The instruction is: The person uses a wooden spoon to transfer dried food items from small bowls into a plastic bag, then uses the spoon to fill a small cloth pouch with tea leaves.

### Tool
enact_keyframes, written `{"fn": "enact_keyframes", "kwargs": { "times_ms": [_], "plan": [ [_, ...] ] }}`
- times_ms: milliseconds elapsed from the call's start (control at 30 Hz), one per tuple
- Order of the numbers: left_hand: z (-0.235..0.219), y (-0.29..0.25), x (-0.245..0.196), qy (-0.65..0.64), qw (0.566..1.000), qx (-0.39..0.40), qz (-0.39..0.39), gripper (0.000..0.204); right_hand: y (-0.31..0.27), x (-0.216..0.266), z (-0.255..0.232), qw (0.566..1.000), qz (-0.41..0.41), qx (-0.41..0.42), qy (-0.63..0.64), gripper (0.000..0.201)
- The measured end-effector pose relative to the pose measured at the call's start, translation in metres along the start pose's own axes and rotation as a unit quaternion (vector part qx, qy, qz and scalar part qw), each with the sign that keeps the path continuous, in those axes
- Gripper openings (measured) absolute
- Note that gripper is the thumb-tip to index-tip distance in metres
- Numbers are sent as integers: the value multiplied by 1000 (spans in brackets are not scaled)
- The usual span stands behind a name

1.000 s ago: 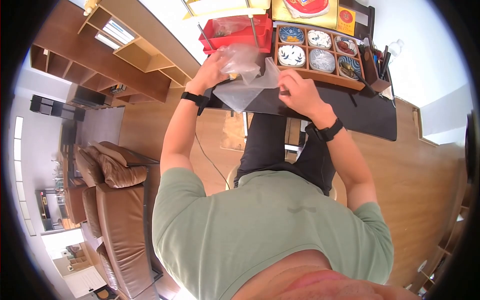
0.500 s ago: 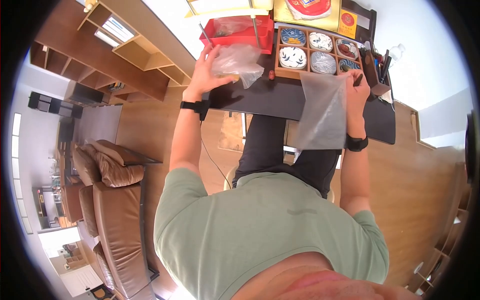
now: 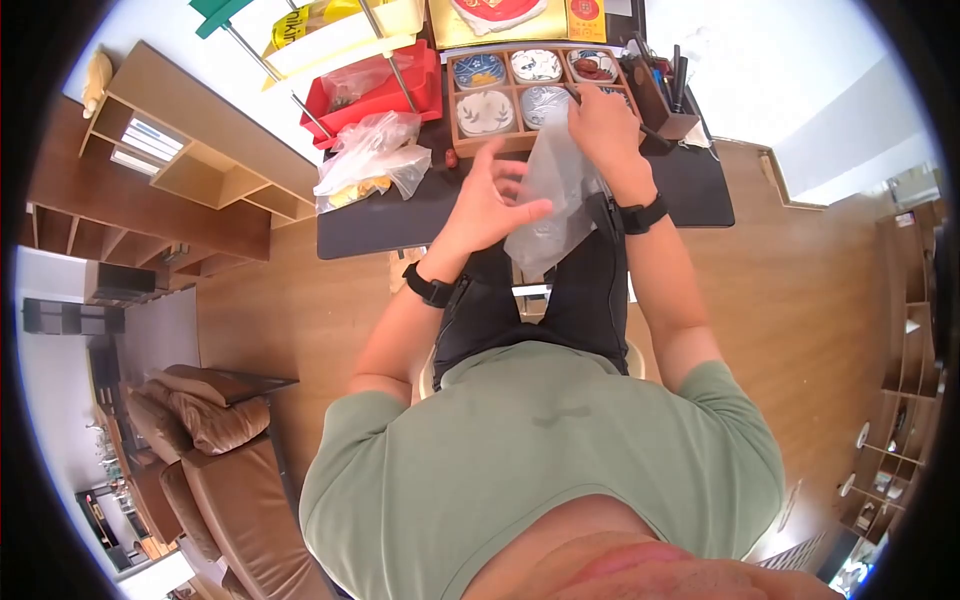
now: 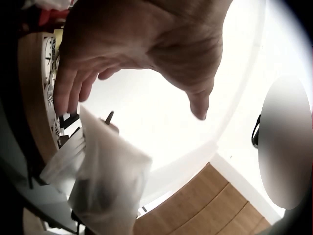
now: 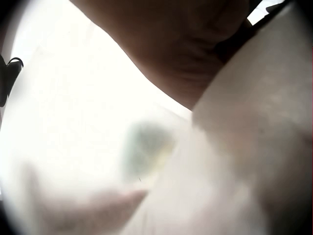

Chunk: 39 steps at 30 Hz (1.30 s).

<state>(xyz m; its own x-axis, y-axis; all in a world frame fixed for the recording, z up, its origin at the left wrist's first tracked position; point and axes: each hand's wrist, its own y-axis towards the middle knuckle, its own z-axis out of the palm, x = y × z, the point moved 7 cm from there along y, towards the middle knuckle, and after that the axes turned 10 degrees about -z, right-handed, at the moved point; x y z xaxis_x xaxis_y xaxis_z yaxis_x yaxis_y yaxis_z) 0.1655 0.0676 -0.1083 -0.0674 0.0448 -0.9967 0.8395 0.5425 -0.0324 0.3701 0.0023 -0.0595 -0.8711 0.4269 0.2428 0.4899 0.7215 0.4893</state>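
A translucent plastic bag [image 3: 552, 190] hangs from my right hand [image 3: 608, 130], over the desk's front edge and my lap. The right fingers grip its upper part, along with a slim dark object [image 3: 573, 94] whose tip pokes out, also visible in the left wrist view. My left hand [image 3: 490, 203] is beside the bag with fingers spread and thumb extended toward it, holding nothing. In the left wrist view the bag [image 4: 112, 171] stands below the left fingertips. Its film blurs most of the right wrist view.
A crumpled clear bag with yellow contents [image 3: 375, 165] lies at the desk's left, near a red tray [image 3: 425, 85]. A small reddish item [image 3: 451, 158] sits by the wooden compartment box [image 3: 490, 147] of patterned dishes. A pen holder [image 3: 665, 120] stands right.
The left hand has let go of the crumpled bag at the left and moved right, toward the hanging bag. The right hand drew that bag out rightward, then brought it back toward the middle.
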Motion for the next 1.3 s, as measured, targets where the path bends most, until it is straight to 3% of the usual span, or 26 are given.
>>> {"fn": "enact_keyframes", "kwargs": {
  "times_ms": [67, 100, 133, 167, 200, 233, 300, 400, 533, 633, 667, 700, 733, 767, 800, 900, 1000, 1067, 1167, 1200, 1233, 1300],
  "plan": [
    [-10, 20, 31, -69, 994, -8, -85, 77, 3, -3, -1, 992, -76, -17, 99, 29],
    [-20, 24, 38, -85, 991, -25, -97, 62, 5, -10, -5, 992, -76, -18, 98, 29],
    [-30, 28, 46, -116, 988, -36, -97, 58, 6, -22, 1, 970, -22, 42, 239, 34],
    [-41, 33, 57, -146, 984, -46, -96, 53, 5, -31, 8, 921, 32, 101, 374, 39],
    [-47, 36, 69, -209, 973, -43, -93, 47, 7, -36, 12, 909, 6, 93, 405, 44],
    [-52, 40, 78, -208, 973, -41, -92, 47, 7, -40, 9, 910, 7, 91, 405, 44],
    [-56, 45, 92, -335, 936, -15, -110, 39, -3, -41, 21, 867, 62, 221, 442, 36],
    [-55, 35, 86, -367, 920, 0, -135, 31, -16, -42, 35, 831, 63, 272, 481, 31],
    [-62, 40, 99, -403, 902, 40, -149, 27, -24, -45, 38, 818, 52, 281, 500, 28],
    [-67, 42, 96, -369, 915, 76, -147, 28, -29, -47, 40, 785, 64, 289, 545, 25],
    [-77, 41, 94, -314, 936, 18, -156, 28, -29, -49, 42, 775, 69, 279, 563, 24],
    [-81, 42, 91, -313, 936, 21, -156, 28, -28, -51, 43, 765, 72, 268, 581, 22],
    [-106, 41, 76, -124, 984, -116, -57, 27, -28, -50, 42, 766, 73, 266, 580, 22],
    [-117, 31, 46, 72, 965, -246, 47, 25, -29, -48, 40, 759, 77, 249, 597, 22],
    [-120, 25, 31, 37, 961, -263, 78, 19, -29, -46, 38, 750, 80, 233, 613, 23],
    [-76, -5, -25, 81, 951, -261, 141, 15, -30, -43, 40, 757, 104, 194, 616, 28],
    [-12, -6, -38, 138, 967, -136, 164, 23, -25, -33, 41, 779, 89, 158, 600, 36],
    [23, 2, -43, 196, 951, -138, 194, 30, -28, -8, 34, 800, 88, 136, 578, 37],
    [35, 16, -38, 182, 963, -145, 139, 33, -29, 9, 23, 833, 53, 67, 546, 40],
    [32, 24, -25, 100, 981, -124, 112, 26, -33, 7, 22, 815, 72, 86, 569, 41],
    [28, 27, -21, 98, 981, -121, 117, 26, -35, 5, 18, 796, 93, 104, 589, 41],
    [7, 26, -13, -23, 986, -131, 99, 19, -35, -3, -5, 800, 87, 99, 586, 41]
  ]
}}
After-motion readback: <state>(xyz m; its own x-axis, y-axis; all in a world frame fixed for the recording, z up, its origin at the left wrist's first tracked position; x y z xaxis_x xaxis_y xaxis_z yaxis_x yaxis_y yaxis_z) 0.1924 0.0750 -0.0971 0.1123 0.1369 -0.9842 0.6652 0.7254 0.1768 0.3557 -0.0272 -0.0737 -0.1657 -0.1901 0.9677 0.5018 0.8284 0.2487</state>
